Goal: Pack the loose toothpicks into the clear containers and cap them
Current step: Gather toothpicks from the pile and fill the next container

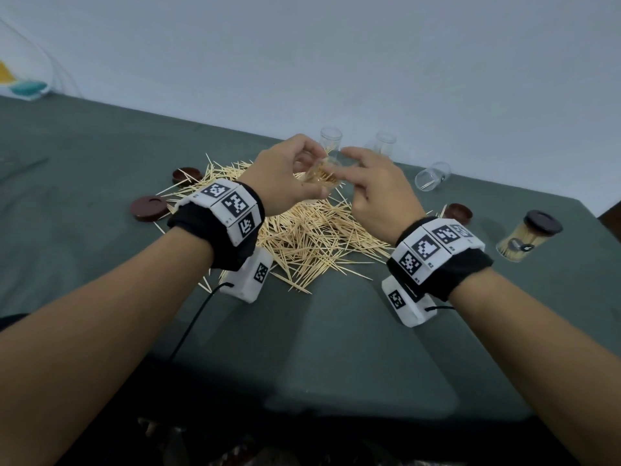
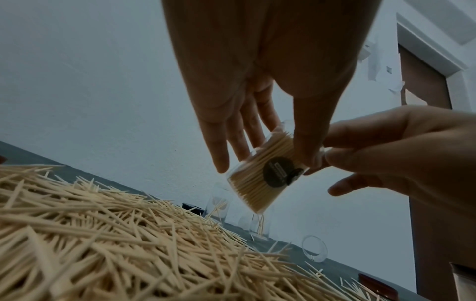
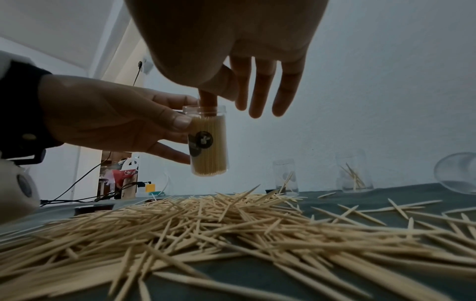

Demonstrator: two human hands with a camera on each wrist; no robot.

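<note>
We hold the clear plastic cylinder container packed with toothpicks in the air above the loose pale wooden toothpick pile, uncapped. Our left hand grips it, thumb and fingers curled round its wall. Our right hand has one finger pushed into its mouth, the others spread and holding nothing. Done: one capped full container on the green table, far right. Left: this one's cap, a big pile, three nearly empty clear containers behind, and dark brown round caps loose.
</note>
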